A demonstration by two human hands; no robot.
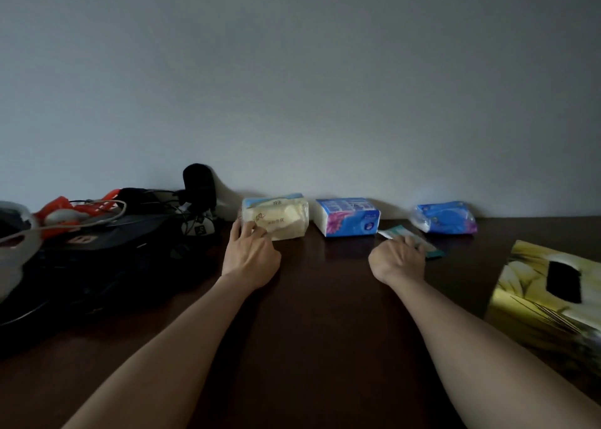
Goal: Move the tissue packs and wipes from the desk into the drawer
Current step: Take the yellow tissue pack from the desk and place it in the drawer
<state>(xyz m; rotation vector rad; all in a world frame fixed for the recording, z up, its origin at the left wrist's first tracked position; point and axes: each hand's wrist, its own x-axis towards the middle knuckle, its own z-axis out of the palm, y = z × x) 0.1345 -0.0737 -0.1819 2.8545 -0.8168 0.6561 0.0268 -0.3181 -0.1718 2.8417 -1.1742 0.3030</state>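
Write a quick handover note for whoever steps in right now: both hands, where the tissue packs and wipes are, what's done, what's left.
Left hand: fingers on the yellow pack at its near left corner, pack not lifted.
Right hand: curled on the wipes, which lie flat on the desk.
Blue pack and crumpled blue pack sit untouched by the wall.
Gold tissue box at the right edge.
Drawer not in view.
Done: nothing stowed yet.
Left: move all packs and the wipes into the drawer.
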